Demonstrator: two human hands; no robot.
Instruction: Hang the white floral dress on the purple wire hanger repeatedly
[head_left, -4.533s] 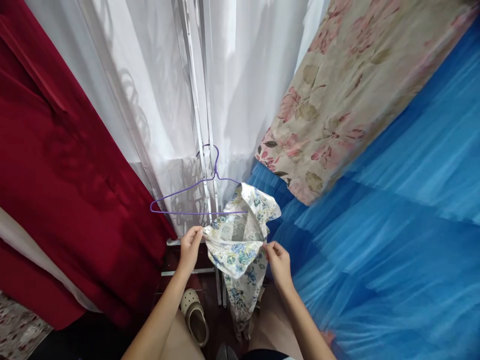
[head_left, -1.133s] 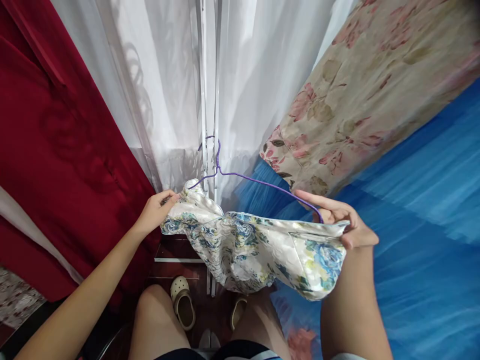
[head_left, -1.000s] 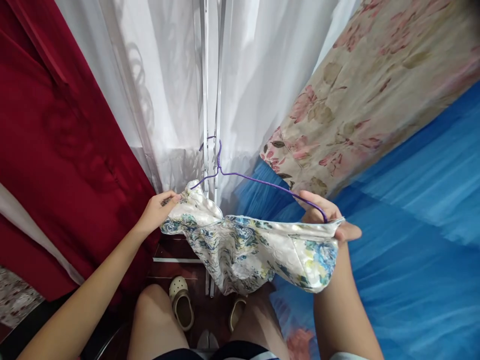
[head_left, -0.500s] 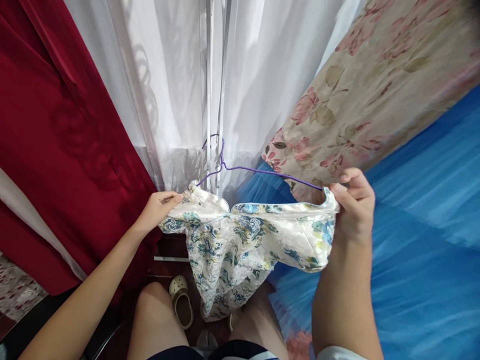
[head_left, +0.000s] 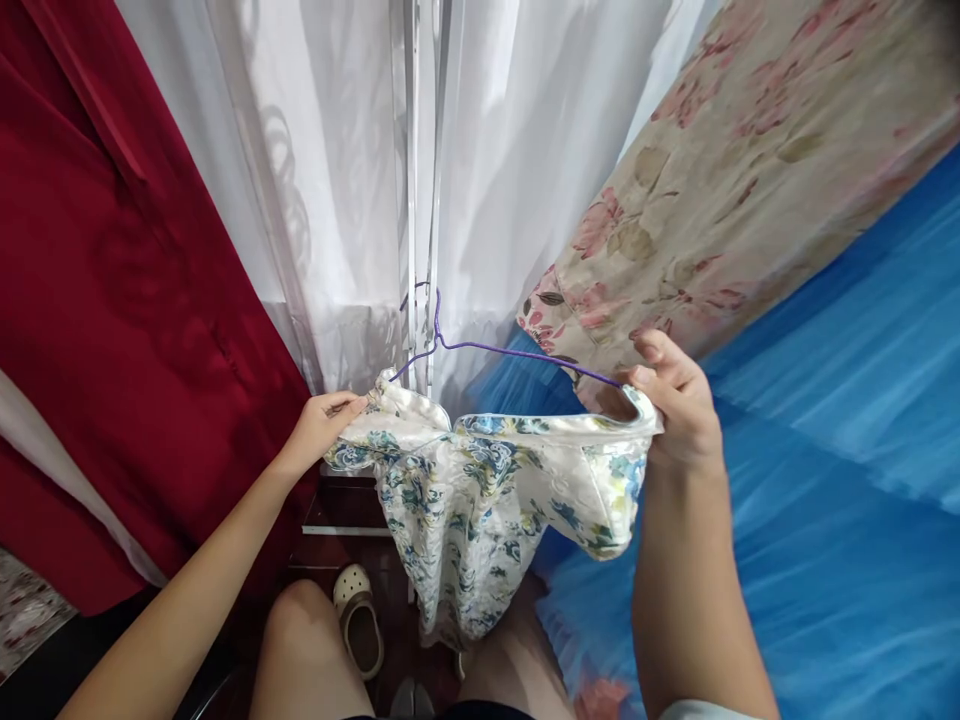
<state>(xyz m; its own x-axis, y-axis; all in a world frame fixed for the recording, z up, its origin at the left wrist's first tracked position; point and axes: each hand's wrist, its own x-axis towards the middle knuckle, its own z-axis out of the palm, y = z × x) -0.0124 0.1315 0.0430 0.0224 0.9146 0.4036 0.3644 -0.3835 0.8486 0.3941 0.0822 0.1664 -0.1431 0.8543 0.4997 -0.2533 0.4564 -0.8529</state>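
Note:
A white garment with blue and yellow flowers [head_left: 487, 490] hangs between my hands, its lower part falling over my legs. Inside its neckline sits a purple hanger [head_left: 517, 351], whose hook overlaps the white metal bars in view; whether it touches them I cannot tell. My left hand [head_left: 324, 425] pinches the garment's left shoulder between thumb and fingers. At the other shoulder my right hand [head_left: 679, 400] grips the fabric near the hanger's right end, thumb and forefinger closed on it.
Red cloth [head_left: 142, 280] hangs on the left, white curtains [head_left: 337, 180] ahead. To the right are a beige floral cloth [head_left: 720, 180] and blue tulle [head_left: 840, 480]. Two white metal bars [head_left: 412, 180] run upright in the middle. A clog [head_left: 358, 620] is on the dark floor.
My right hand has moved a little left and inward, bringing the garment's right shoulder with it. The hanger and garment sit slightly lower in view. Both hands keep their hold.

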